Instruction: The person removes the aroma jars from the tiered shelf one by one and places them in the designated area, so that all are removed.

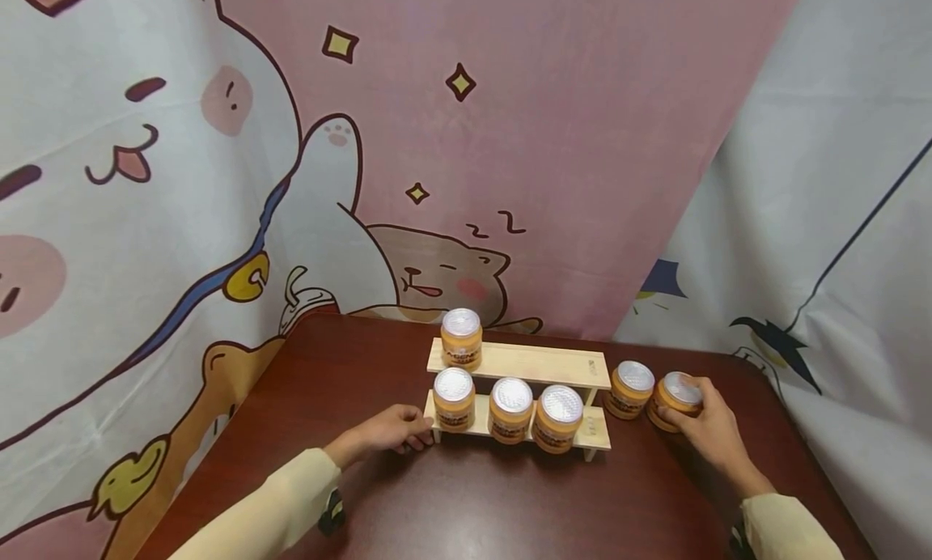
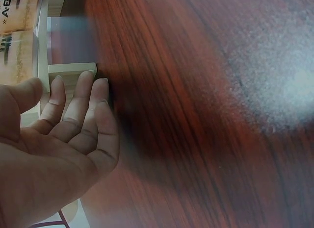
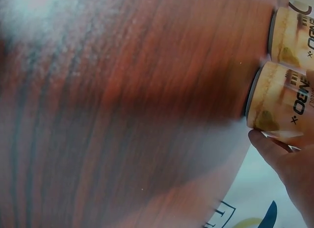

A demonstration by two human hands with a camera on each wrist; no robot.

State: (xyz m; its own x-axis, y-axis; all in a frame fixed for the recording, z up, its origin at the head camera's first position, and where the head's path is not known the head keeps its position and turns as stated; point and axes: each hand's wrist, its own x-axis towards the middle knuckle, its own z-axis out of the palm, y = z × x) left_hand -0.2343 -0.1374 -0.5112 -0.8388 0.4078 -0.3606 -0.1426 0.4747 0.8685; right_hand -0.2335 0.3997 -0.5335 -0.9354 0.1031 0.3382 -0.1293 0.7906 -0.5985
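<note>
Nearest the viewer, two cream sleeves reach over a dark red-brown wooden table (image 1: 379,511). The left hand (image 1: 393,432) rests at the left end of a two-tier wooden rack (image 1: 593,430); in the left wrist view its fingers (image 2: 81,103) lie straight and close together, tips touching the rack's pale wood, holding nothing. The right hand (image 1: 709,430) curls its fingers and thumb round an orange jar (image 1: 675,400), clamped on its side; this jar stands upright on the table, well right of the rack. Just beside it, touching or nearly so, stands a second jar (image 1: 630,389), between the held jar and the rack.

On the lower tier three jars (image 1: 511,409) stand in a row, each with a silvery foil top and an orange printed label. Their contents cannot be seen from above. On the upper tier one jar (image 1: 462,337) stands at the left end.

Behind the table hangs a pink cartoon-cat cloth (image 1: 466,139), with a pale grey cloth (image 1: 837,220) to the right.
</note>
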